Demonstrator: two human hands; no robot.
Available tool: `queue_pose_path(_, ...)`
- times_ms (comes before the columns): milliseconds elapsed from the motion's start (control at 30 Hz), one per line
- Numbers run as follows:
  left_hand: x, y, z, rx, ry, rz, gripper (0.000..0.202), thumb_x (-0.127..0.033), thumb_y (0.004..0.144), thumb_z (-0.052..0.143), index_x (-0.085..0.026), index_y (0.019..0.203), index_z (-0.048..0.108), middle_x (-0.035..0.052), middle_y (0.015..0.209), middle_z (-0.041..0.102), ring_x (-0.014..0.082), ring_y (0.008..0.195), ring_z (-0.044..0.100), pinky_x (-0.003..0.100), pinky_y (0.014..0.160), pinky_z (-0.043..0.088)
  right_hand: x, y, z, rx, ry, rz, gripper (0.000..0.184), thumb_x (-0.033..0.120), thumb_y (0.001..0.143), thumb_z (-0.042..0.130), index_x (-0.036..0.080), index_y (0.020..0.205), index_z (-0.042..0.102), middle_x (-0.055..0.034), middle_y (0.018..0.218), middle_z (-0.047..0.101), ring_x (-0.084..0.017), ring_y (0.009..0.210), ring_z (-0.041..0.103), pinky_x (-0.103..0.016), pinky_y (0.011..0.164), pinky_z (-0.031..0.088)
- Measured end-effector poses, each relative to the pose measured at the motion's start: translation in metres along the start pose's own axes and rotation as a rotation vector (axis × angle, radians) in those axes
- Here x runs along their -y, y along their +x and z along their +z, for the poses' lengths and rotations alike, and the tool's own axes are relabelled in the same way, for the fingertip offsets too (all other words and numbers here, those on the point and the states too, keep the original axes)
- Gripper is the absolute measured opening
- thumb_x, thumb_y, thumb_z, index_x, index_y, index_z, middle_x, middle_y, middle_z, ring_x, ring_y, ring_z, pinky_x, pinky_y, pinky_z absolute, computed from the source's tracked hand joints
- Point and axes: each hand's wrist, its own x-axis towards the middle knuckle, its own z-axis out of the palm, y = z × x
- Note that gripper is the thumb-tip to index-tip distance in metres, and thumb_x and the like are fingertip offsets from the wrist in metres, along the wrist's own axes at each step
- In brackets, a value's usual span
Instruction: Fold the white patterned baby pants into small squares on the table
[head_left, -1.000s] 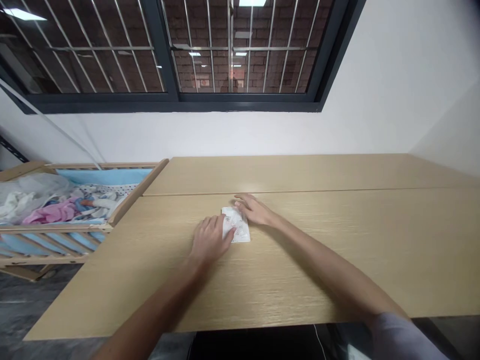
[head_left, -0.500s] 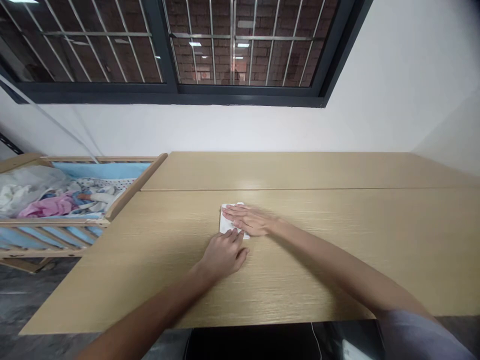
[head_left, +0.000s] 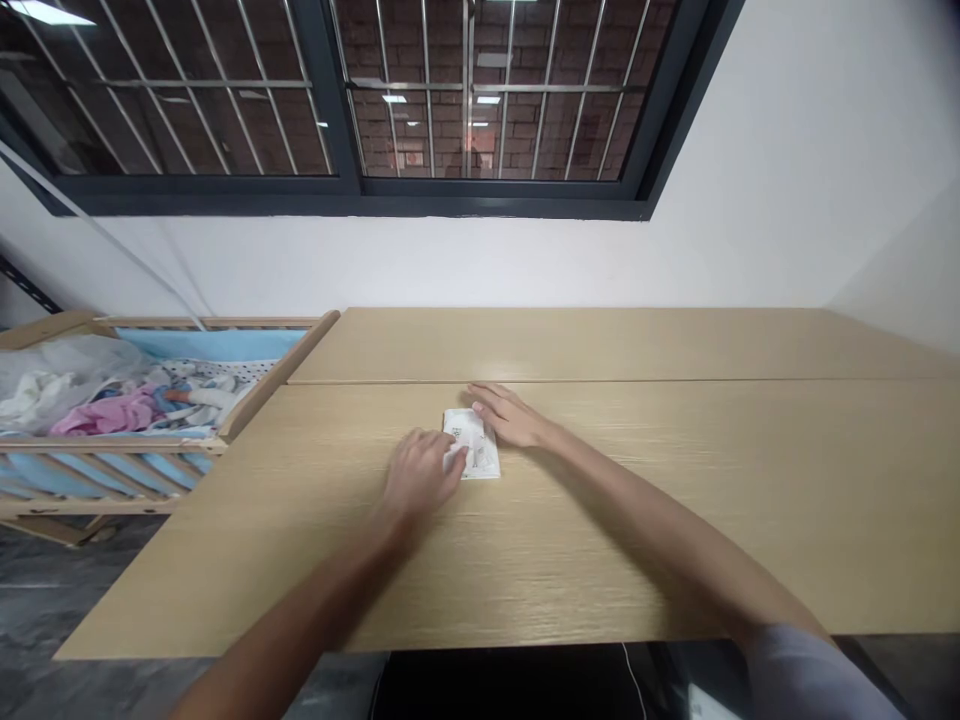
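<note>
A small flat white rectangle [head_left: 482, 460] with faint grey print lies on the wooden tabletop [head_left: 637, 500], near its middle; I cannot tell whether it is folded cloth or a paper packet. My left hand [head_left: 424, 468] rests at its left edge, fingers slightly bent, the thumb reaching over the white surface. On the other side, my right hand [head_left: 510, 415] has its fingers stretched out flat, touching the upper right corner and reaching past it onto the wood. Neither hand grips the rectangle.
A wooden crib [head_left: 277, 380] with blue lining stands left of the table, holding pink cloth [head_left: 112, 412], other fabrics and a clear plastic bag [head_left: 67, 365]. A white wall [head_left: 525, 260] and barred window [head_left: 487, 205] rise behind. Something black [head_left: 510, 685] sits below the front edge.
My hands have drawn apart: the left moved left and slightly up, the right slid up and right. More of the white rectangle and its print now shows.
</note>
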Motion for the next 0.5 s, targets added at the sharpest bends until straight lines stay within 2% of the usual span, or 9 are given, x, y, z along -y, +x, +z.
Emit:
queue_pose_path(100, 0.010, 0.006, -0.002, 0.015, 0.074, -0.128, 0.039, -0.044, 0.099, 0.042, -0.016, 0.089, 0.068, 0.0169, 0.088, 0.072, 0.0341, 0.092, 0.065, 0.048, 0.084, 0.048, 0.000, -0.004, 0.002, -0.100, 0.062, 0.059, 0.044, 0.044, 0.101, 0.046, 0.016, 0.132, 0.063, -0.0153, 0.129, 0.062, -0.026, 0.121, 0.059, -0.043, 0.107, 0.045)
queue_pose_path(167, 0.011, 0.007, 0.000, 0.053, 0.094, -0.169, 0.043, -0.047, 0.098, 0.042, -0.014, 0.086, 0.067, 0.0203, 0.088, 0.071, 0.0372, 0.092, 0.065, 0.050, 0.083, 0.047, 0.000, -0.008, 0.008, -0.105, 0.152, 0.096, 0.034, 0.039, 0.097, 0.055, 0.017, 0.118, 0.069, -0.0124, 0.114, 0.066, -0.023, 0.102, 0.065, -0.038, 0.093, 0.051)
queue_pose_path(267, 0.008, 0.008, 0.006, 0.135, 0.068, -0.167, 0.042, -0.049, 0.097, 0.043, -0.015, 0.087, 0.066, 0.0198, 0.091, 0.072, 0.0351, 0.092, 0.066, 0.046, 0.083, 0.046, 0.002, -0.012, 0.016, -0.137, 0.254, 0.138, 0.027, 0.034, 0.087, 0.066, 0.016, 0.107, 0.068, -0.0098, 0.107, 0.065, -0.020, 0.090, 0.063, -0.035, 0.083, 0.052)
queue_pose_path(367, 0.007, 0.014, 0.006, 0.227, -0.006, -0.138, 0.033, -0.043, 0.097, 0.044, -0.018, 0.088, 0.064, 0.0129, 0.087, 0.072, 0.0283, 0.085, 0.067, 0.037, 0.074, 0.045, 0.010, -0.015, 0.021, -0.201, 0.256, 0.181, 0.027, 0.028, 0.082, 0.069, 0.016, 0.105, 0.062, -0.0091, 0.107, 0.061, -0.020, 0.093, 0.060, -0.034, 0.084, 0.050)
queue_pose_path(433, 0.007, 0.018, -0.005, 0.284, -0.055, -0.129, 0.026, -0.039, 0.094, 0.048, -0.019, 0.083, 0.062, 0.0079, 0.079, 0.071, 0.0242, 0.075, 0.066, 0.032, 0.065, 0.042, 0.022, -0.018, 0.021, -0.220, 0.202, 0.204, 0.023, 0.023, 0.078, 0.067, 0.017, 0.099, 0.060, -0.0081, 0.105, 0.058, -0.021, 0.099, 0.056, -0.035, 0.087, 0.047)
queue_pose_path(500, 0.006, 0.018, -0.027, 0.325, -0.092, -0.113, 0.022, -0.037, 0.089, 0.054, -0.020, 0.075, 0.059, 0.0033, 0.072, 0.068, 0.0202, 0.068, 0.062, 0.029, 0.059, 0.038, 0.043, -0.024, 0.018, -0.204, 0.198, 0.238, 0.020, 0.018, 0.074, 0.067, 0.018, 0.091, 0.056, -0.0052, 0.097, 0.056, -0.021, 0.096, 0.054, -0.033, 0.085, 0.045)
